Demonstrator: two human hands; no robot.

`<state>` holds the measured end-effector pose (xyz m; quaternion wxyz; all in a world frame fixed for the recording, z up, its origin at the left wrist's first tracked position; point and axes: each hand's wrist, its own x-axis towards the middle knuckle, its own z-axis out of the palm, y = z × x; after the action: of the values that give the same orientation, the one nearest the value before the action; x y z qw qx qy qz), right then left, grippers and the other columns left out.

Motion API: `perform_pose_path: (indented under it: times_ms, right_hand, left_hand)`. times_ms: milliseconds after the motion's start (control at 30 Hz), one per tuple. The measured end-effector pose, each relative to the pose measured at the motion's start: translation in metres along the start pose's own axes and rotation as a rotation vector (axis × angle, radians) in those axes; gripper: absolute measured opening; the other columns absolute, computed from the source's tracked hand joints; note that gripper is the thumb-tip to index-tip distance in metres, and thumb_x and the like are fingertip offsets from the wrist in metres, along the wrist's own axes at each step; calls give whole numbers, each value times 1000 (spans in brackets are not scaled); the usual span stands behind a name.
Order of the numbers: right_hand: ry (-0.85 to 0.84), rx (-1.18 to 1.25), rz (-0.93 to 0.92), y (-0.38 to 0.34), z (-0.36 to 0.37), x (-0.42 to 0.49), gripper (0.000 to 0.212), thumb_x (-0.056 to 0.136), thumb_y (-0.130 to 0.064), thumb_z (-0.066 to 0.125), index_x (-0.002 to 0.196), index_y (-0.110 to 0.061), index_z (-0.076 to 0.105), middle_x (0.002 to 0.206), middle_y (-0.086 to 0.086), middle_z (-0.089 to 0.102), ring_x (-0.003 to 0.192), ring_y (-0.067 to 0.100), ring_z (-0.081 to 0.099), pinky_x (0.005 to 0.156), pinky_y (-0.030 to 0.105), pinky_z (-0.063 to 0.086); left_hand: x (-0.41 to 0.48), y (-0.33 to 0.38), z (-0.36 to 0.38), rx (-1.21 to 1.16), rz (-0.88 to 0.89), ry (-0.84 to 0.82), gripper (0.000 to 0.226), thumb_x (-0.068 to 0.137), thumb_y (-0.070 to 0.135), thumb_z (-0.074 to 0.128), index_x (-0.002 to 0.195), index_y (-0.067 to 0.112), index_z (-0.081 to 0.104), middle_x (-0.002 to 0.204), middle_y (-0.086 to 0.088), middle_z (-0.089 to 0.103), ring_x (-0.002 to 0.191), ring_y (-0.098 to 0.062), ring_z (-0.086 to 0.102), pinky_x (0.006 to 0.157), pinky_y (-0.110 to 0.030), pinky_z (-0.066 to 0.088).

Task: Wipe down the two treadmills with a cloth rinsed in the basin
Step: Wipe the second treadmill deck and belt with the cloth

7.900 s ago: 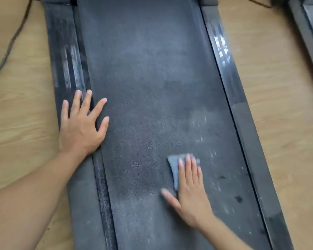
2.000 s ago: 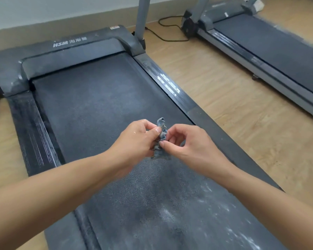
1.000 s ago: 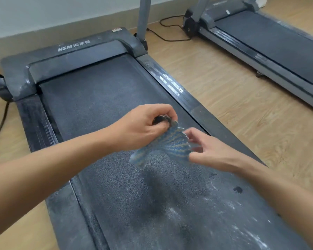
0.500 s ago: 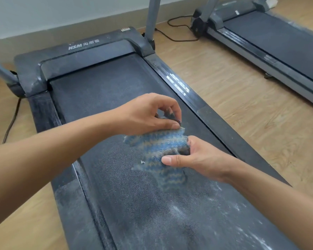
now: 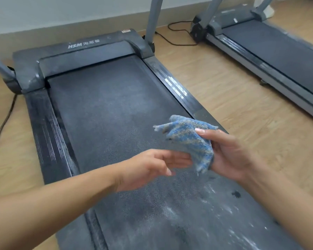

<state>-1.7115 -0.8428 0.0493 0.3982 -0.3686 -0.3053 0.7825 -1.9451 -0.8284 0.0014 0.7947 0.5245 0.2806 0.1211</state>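
As it hangs crumpled, the cloth (image 5: 188, 139) shows blue-grey stripes.

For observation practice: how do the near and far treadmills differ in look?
The near treadmill has black side rails; the far treadmill has paler grey ones. The near treadmill's belt shows white dusty specks; the far treadmill's looks evenly dark. The near treadmill bears white HSM lettering; none is legible on the far treadmill. Both have dark belts and grey uprights.

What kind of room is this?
Likely a small gym or workout room: a near treadmill and a second treadmill side by side on a wood-look floor, a power cord trailing toward the wall.
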Motion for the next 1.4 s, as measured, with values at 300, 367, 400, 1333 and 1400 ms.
perform_pose_path:
  times_ms: [300, 367, 400, 1333, 1400]
  right_hand:
    - [-4, 68, -25, -1, -12, 4, 63, 89, -24, 74, 146, -5, 58, 149, 24, 56, 129, 35, 59, 107, 44, 52]
    - [27, 35, -44, -2, -12, 5, 50, 96, -19, 61, 144, -2, 60, 145, 26, 59, 125, 36, 62, 101, 46, 55]
    - [58, -4, -55, -2, -13, 5, 46, 98, -16, 58, 141, 1, 61, 141, 27, 62, 122, 37, 64, 99, 46, 57]
    - [574, -104, -500, -12, -29, 23, 16, 79, -31, 80, 77, -17, 72, 83, 4, 71, 80, 17, 64, 82, 33, 55]
    - [537, -109, -440, -10, -28, 25, 14, 83, -24, 79, 91, -15, 72, 93, 6, 73, 87, 21, 66, 78, 37, 56]
  left_hand:
    - [21, 29, 3, -308, 162, 333, 54, 93, 25, 76, 141, 5, 62, 132, -12, 73, 115, -21, 70, 102, -33, 55]
    - [22, 28, 2, -308, 173, 398, 46, 89, 23, 78, 130, 5, 69, 122, -11, 76, 105, -19, 72, 90, -27, 59]
    - [23, 26, 2, -311, 183, 442, 42, 86, 23, 77, 124, 6, 71, 119, -12, 77, 103, -19, 73, 88, -28, 60]
    - [28, 53, -14, 85, 465, 892, 29, 92, 40, 76, 85, 14, 66, 75, 2, 71, 67, -11, 62, 65, -30, 54]
    - [35, 52, -18, -43, 377, 928, 29, 92, 45, 77, 85, 17, 69, 76, 3, 71, 66, -10, 62, 63, -32, 54]
